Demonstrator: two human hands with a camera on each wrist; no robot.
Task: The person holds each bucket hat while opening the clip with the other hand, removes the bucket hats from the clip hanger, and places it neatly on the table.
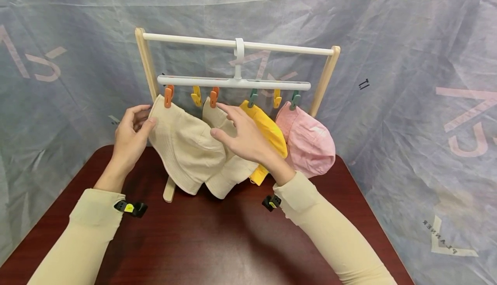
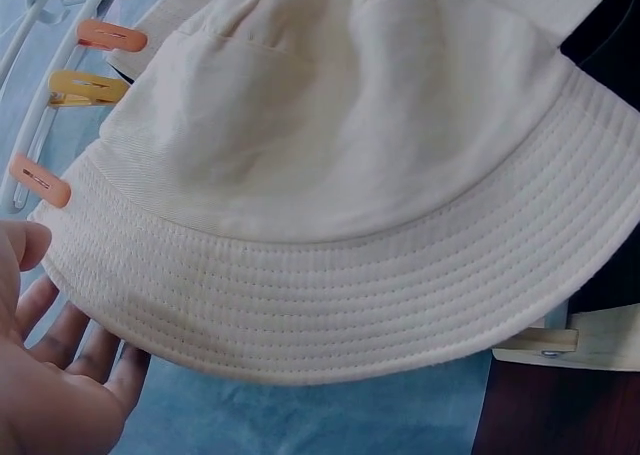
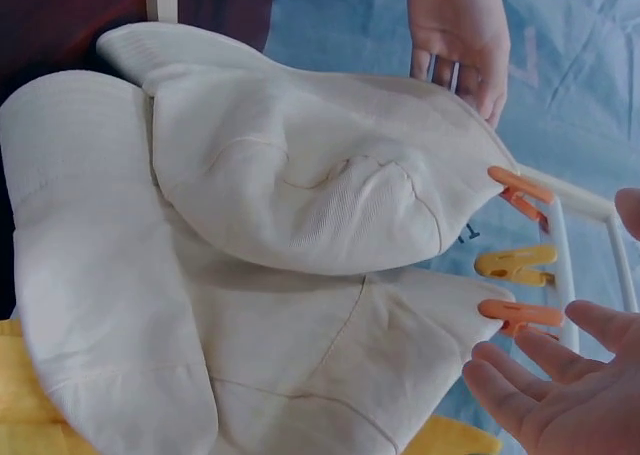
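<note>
Hats (image 1: 186,147), four total (two cream, one yellow (image 1: 269,132), one pink (image 1: 310,142)), all hanging off one hanger (image 1: 209,82). Clips (image 1: 168,97), six: two orange, two yellow, two green. Left hand (image 1: 131,136) at the leftmost cream brim (image 2: 300,315), honestly can't tell if pinching. Right hand (image 1: 250,136) by the second orange clip (image 1: 214,97), fingers (image 3: 560,358) spread.

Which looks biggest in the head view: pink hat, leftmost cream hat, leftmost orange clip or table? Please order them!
Largest to smallest:
1. Table
2. Leftmost cream hat
3. Pink hat
4. Leftmost orange clip
</note>
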